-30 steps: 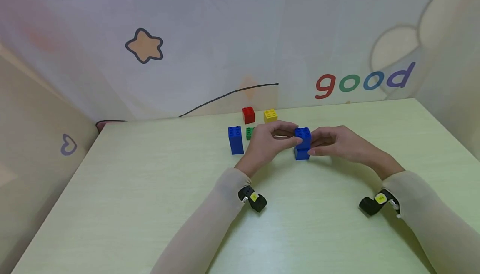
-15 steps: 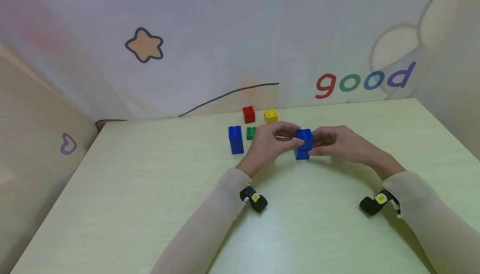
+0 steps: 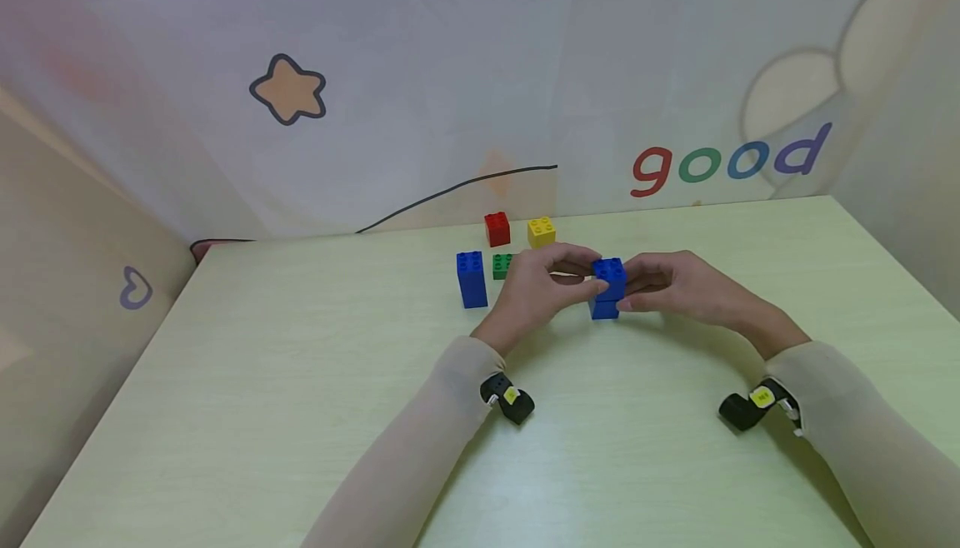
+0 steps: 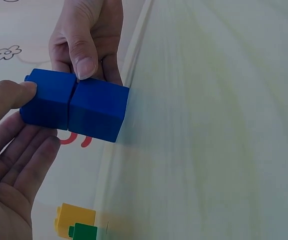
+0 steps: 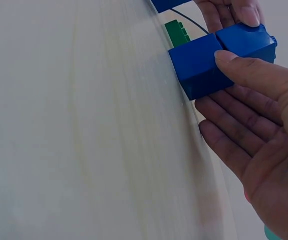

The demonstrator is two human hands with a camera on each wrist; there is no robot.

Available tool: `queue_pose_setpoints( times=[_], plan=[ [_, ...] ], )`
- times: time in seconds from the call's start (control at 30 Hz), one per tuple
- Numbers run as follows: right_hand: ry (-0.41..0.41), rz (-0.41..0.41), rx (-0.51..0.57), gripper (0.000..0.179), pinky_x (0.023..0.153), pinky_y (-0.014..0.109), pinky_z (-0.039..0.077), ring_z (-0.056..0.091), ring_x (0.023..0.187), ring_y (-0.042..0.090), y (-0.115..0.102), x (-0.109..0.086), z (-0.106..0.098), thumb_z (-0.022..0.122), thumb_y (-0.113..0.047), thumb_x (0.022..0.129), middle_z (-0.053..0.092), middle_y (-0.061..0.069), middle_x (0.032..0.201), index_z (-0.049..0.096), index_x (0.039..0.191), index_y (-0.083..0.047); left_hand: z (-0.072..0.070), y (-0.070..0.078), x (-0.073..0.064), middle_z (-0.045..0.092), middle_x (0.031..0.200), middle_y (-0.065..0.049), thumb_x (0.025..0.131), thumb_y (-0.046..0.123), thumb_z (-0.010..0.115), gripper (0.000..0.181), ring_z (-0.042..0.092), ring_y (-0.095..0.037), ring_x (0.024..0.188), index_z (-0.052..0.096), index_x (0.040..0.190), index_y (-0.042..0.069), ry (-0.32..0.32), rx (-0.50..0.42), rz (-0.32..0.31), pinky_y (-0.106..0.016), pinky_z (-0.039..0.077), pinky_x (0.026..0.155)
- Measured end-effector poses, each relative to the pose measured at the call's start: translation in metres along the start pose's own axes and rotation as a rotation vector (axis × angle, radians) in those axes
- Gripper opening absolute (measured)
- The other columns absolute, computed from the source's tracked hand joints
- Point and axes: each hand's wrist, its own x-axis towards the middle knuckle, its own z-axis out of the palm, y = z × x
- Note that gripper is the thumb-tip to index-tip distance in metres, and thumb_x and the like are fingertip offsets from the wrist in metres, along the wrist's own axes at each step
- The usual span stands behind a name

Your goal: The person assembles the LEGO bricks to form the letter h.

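Observation:
Two blue toy building bricks stand one on the other at the middle right of the table. My left hand pinches the upper brick between thumb and fingers. The lower brick is gripped by my right hand, its thumb low on the side. In the left wrist view, a thin, slightly wedge-shaped seam runs between the upper brick and the lower brick. Seen from the right wrist, the right thumb lies across the lower brick near that seam.
Left of the hands stands a tall blue block. Beside it a green brick is partly covered by the left hand. Farther back are a red brick and a yellow brick, near the table's rear edge and a printed backdrop.
The upper brick shifted slightly right and tilted over the lower one between the first and second frames, with the left hand following. Since then hardly anything has moved.

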Motion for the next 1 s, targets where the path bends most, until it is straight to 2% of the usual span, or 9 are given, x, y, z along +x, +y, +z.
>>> queue_pose_setpoints(
  times=[0.2, 0.5, 1.0],
  plan=[
    [-0.002, -0.004, 0.008, 0.042, 0.101, 0.04, 0.055, 0.07, 0.117, 0.029, -0.0018, -0.0014, 0.0003, 0.08, -0.023, 0.098, 0.075, 0.009, 0.124, 0.068, 0.133, -0.004, -0.0001, 0.002, -0.0002, 0.076, 0.117, -0.004, 0.094, 0.01, 0.083, 0.033, 0.074, -0.019, 0.106, 0.074, 0.126, 0.003, -0.004, 0.014, -0.008, -0.021, 0.059, 0.089],
    [-0.003, 0.0, 0.018, 0.045, 0.101, 0.043, 0.056, 0.071, 0.116, 0.03, -0.0016, -0.0005, 0.001, 0.081, -0.021, 0.097, 0.074, 0.012, 0.125, 0.066, 0.135, -0.003, 0.0003, 0.0026, -0.0005, 0.076, 0.117, -0.005, 0.094, 0.009, 0.083, 0.033, 0.074, -0.026, 0.11, 0.074, 0.126, 0.003, -0.005, 0.016, -0.016, -0.021, 0.059, 0.089],
    [-0.005, 0.001, 0.009, 0.044, 0.097, 0.03, 0.055, 0.071, 0.115, 0.029, 0.0007, 0.0, -0.0001, 0.082, -0.022, 0.097, 0.075, 0.009, 0.123, 0.067, 0.134, -0.004, 0.0002, 0.0001, 0.0002, 0.075, 0.116, -0.002, 0.094, 0.01, 0.083, 0.033, 0.074, -0.023, 0.107, 0.075, 0.125, 0.004, -0.007, 0.02, -0.003, -0.02, 0.058, 0.089]
  ],
)
